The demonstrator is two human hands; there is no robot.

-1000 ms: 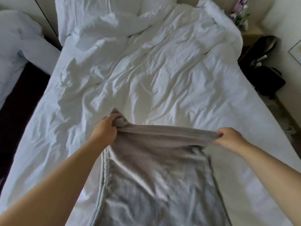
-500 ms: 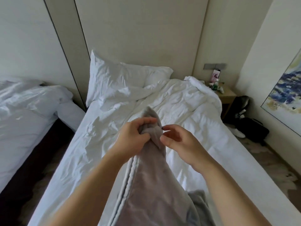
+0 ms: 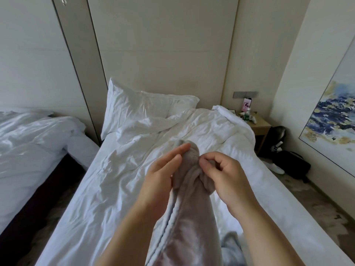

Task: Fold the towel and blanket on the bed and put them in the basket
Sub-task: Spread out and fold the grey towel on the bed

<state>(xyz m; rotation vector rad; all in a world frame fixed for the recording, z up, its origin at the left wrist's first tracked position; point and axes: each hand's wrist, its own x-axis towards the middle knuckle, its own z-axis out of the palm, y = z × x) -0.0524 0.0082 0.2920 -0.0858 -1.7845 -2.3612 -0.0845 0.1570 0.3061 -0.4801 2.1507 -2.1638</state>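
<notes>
Starting closest in, what's at the bottom edge?

Two bare forearms, and between them the grey blanket [image 3: 192, 217], held up as a bunched column above the bed [image 3: 96, 208]. A paler grey cloth [image 3: 230, 248] lies crumpled just right of it.

And the hands?

The left hand [image 3: 163, 177] lies against the blanket's left side near the top, fingers straight and pressed together. Its thumb is hidden behind the cloth. The right hand [image 3: 228, 179] has its fingers curled, with thumb and forefinger pinching a fold on the blanket's right side. The blanket's rounded top pokes up just above both hands.

What's past them?

A rumpled white duvet [image 3: 211, 131] lies across the bed, then a pillow [image 3: 142, 110] is propped against the panelled wall [image 3: 163, 54].

To the sides?

A second bed [image 3: 28, 146] in white linen stands on the left, across a dark gap. On the right there is a wooden nightstand [image 3: 261, 125] with small items on it. A black bag [image 3: 292, 164] sits on the floor beside white shoes [image 3: 276, 167], and a blue-and-gold painting [image 3: 336, 116] hangs on the side wall.
</notes>
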